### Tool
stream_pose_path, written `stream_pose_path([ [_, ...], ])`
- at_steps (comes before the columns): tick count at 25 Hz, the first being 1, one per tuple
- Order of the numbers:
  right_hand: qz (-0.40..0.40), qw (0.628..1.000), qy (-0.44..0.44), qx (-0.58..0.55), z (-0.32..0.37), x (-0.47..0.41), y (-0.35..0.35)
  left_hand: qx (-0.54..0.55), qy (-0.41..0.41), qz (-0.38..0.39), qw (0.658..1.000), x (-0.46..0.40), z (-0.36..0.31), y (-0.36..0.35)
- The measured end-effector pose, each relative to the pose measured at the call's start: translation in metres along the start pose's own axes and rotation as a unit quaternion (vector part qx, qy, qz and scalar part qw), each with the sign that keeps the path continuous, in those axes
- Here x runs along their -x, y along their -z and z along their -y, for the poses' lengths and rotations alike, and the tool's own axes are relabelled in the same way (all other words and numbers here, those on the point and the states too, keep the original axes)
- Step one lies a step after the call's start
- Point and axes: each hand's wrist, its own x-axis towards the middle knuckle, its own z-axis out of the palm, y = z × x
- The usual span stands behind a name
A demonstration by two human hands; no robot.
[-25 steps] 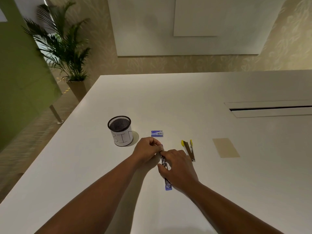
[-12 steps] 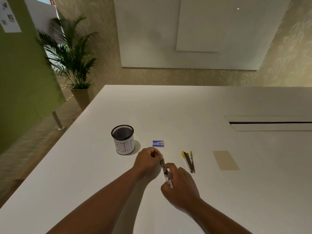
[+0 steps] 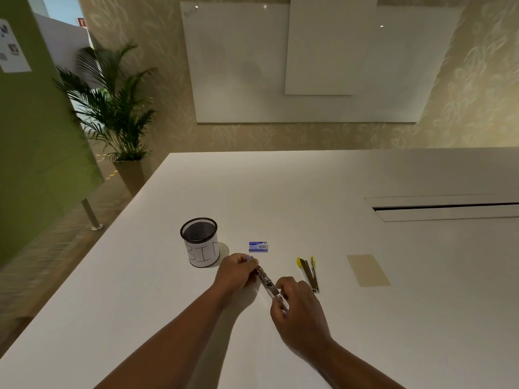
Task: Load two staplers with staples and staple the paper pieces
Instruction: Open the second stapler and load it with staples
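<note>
Both hands hold a blue stapler [image 3: 266,281] low over the white table [image 3: 337,181], its metal staple channel showing between them. My left hand [image 3: 237,272] grips the stapler's far end with curled fingers. My right hand [image 3: 295,307] pinches its near end. A yellow stapler [image 3: 309,273] lies swung open on the table just right of my hands. A small blue staple box [image 3: 258,246] sits just beyond my left hand. A tan paper piece [image 3: 368,270] lies flat further right.
A black mesh cup [image 3: 200,242] with a white label reading BIN stands left of the staple box. A long cable slot [image 3: 446,206] is cut into the table at the right. A potted palm [image 3: 112,108] stands past the table's far left corner.
My head has tilted up, so the table sits lower in view. My right hand slid back along the blue stapler toward its near end. The left hand stays on the far end.
</note>
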Motion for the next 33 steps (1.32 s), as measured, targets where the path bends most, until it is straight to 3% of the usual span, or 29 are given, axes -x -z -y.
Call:
stream_pose_path([
  [3,-0.049,0.997,-0.01,-0.054,-0.002,-0.001,0.0,0.06,0.027,-0.009,0.998,0.0,-0.002,0.002],
  [6,-0.082,0.988,-0.053,-0.122,-0.004,-0.003,0.001,0.05,0.007,-0.012,0.999,0.004,-0.003,-0.001],
  [11,-0.06,0.976,-0.076,-0.197,-0.008,-0.01,-0.001,0.01,-0.06,0.022,0.998,0.013,0.001,-0.003],
  [14,-0.012,0.989,-0.034,-0.146,-0.007,-0.009,-0.005,0.034,-0.089,0.045,0.994,0.023,0.002,-0.002],
  [20,0.085,0.996,0.033,-0.021,-0.001,-0.011,-0.004,0.158,-0.053,0.125,0.978,0.05,-0.001,-0.007],
  [23,0.094,0.995,0.025,0.01,0.0,-0.01,-0.005,0.223,-0.042,0.154,0.961,0.057,0.002,-0.012],
  [26,0.086,0.996,0.017,0.023,0.001,-0.008,-0.009,0.29,-0.011,0.135,0.947,0.057,0.009,-0.019],
  [33,0.102,0.985,0.087,0.106,0.004,-0.008,-0.008,0.121,-0.07,0.013,0.99,0.044,0.021,-0.02],
])
